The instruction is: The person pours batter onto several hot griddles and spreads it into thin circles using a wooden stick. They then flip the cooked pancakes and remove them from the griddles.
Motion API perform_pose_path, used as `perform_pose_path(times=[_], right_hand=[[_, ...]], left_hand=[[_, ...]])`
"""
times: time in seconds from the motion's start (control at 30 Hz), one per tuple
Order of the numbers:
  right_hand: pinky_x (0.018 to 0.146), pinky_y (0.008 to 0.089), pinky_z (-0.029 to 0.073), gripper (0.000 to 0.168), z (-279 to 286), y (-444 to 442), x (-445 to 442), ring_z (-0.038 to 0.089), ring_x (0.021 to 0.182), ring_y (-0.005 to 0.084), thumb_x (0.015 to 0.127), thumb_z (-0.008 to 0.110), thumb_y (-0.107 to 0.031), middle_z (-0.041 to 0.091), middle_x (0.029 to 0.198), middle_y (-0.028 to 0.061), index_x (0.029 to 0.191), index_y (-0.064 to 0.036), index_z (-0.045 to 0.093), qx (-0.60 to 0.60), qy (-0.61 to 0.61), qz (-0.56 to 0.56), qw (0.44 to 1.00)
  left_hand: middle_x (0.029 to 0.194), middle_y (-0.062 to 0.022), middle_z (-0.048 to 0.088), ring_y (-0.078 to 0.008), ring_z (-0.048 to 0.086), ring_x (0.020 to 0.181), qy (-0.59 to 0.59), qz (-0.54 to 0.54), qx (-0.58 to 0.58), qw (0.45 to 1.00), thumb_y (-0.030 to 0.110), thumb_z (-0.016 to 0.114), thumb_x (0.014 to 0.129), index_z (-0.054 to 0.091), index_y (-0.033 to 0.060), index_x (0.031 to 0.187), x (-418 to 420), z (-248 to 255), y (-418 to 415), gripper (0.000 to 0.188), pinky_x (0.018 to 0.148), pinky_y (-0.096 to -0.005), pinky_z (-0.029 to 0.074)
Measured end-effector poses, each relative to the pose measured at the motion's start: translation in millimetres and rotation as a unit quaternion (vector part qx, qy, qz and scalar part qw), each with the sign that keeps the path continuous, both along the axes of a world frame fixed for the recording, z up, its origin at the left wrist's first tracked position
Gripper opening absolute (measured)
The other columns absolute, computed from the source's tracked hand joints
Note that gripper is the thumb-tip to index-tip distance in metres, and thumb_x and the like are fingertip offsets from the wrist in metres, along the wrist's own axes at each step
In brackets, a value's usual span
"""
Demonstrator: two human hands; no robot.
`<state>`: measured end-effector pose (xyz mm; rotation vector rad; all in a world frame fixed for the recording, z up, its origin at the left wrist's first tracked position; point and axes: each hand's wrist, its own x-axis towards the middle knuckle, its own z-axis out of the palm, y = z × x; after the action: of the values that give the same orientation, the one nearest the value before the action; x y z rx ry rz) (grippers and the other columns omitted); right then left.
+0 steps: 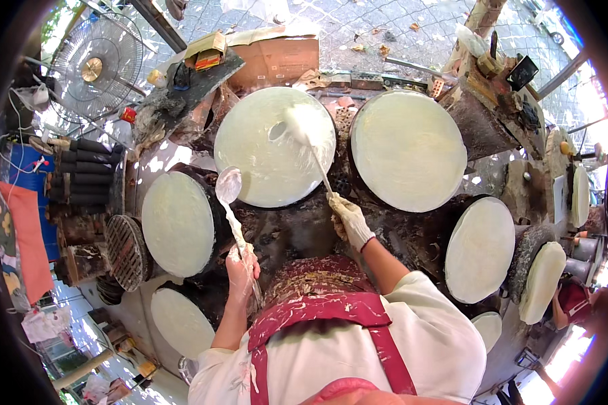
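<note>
My right hand (351,223), in a pale work glove, grips the handle of a long spreading tool (320,166). The tool's head is blurred white over the far left round griddle (248,174), which is coated with pale batter. A grey oval spot shows in the coating beside the head; whether it is a gap or a shadow I cannot tell. Bare and smeared with batter, my left hand (242,268) holds a metal ladle (228,186) upward. The ladle's bowl hangs near that griddle's left edge, and batter coats its shaft.
Other coated round griddles surround me: far right (409,152), left (178,224), right (480,250), lower left (182,324). A round grate (127,253) stands at left. Behind are a cardboard box (276,58) and a fan (93,68). Another person (572,302) is at right.
</note>
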<state>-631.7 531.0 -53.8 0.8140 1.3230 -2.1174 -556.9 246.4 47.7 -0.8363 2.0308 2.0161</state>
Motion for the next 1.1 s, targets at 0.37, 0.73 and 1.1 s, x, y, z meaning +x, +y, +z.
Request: perform_pose_path(times=[0.37, 0.73, 1.1], right_hand=[[0.046, 0.0189, 0.035, 0.031, 15.2, 33.2, -34.5, 0.045, 0.053, 0.0016, 0.094, 0.066, -0.026, 0.058, 0.072, -0.0070, 0.121, -0.011, 0.066, 0.083, 0.038, 0.124, 0.988], [0.056, 0.0172, 0.038, 0.028, -0.8, -12.6, 22.3, 0.046, 0.065, 0.0002, 0.093, 0.067, -0.023, 0.061, 0.085, -0.0087, 0.116, -0.008, 0.067, 0.242, 0.150, -0.021, 0.958], [0.050, 0.0174, 0.036, 0.026, 31.1, -139.2, 24.8, 0.045, 0.056, 0.0013, 0.095, 0.065, -0.026, 0.058, 0.076, -0.0089, 0.113, -0.007, 0.066, 0.107, 0.034, -0.096, 0.989]], left_hand=[[0.059, 0.0004, 0.044, -0.0090, 0.040, 0.038, 0.003, -0.033, -0.002, 0.999, 0.019, 0.054, 0.098, 0.053, 0.0031, 0.090, -33.6, -7.1, -24.8, 0.018, 0.034, -0.0229, 0.031], [0.060, -0.0006, 0.046, -0.0093, 0.042, 0.044, 0.024, -0.279, 0.082, 0.956, 0.010, 0.050, 0.097, 0.052, 0.0021, 0.077, -278.3, -62.1, -28.3, 0.022, 0.040, -0.0244, 0.034], [0.065, -0.0015, 0.044, -0.0093, 0.039, 0.046, -0.154, -0.097, 0.299, 0.937, 0.011, 0.050, 0.098, 0.048, 0.0024, 0.086, -181.7, -45.4, -60.7, 0.015, 0.042, -0.0225, 0.034]])
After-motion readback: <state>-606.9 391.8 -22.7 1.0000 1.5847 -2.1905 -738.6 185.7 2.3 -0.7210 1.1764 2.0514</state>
